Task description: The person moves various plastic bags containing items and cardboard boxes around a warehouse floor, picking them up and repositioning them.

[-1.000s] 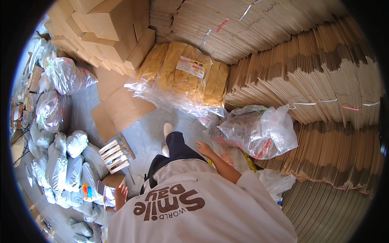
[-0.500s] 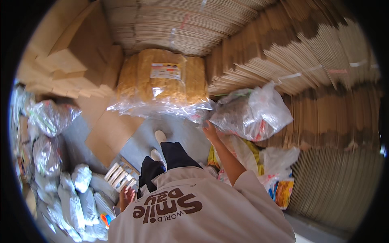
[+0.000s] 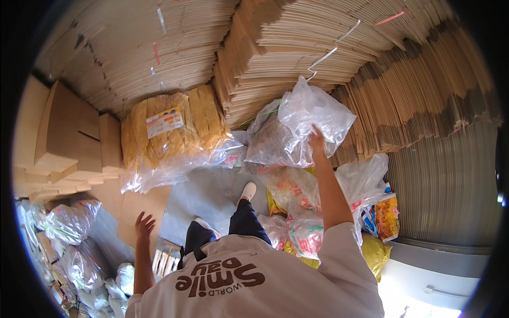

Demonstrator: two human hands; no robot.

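Observation:
My right hand is stretched out to a bulky clear plastic bag, its fingers apart at the bag's crinkled front surface; whether they press on it I cannot tell. Just left of that bag sits a plastic-wrapped bale of yellow material with a label on top. My left hand hangs out at the lower left with spread, empty fingers, over flat cardboard on the floor. Below the bag lie more plastic sacks and a yellow sack.
Tall stacks of flattened cardboard line the back and right. Folded brown boxes stand at the left. Bagged bundles and a small slatted wooden pallet are at the lower left. My feet stand on grey floor.
I have turned to the right, so the bags and stacks sit further left. My right hand has risen onto the front of the clear bag, and my left hand has lifted outward.

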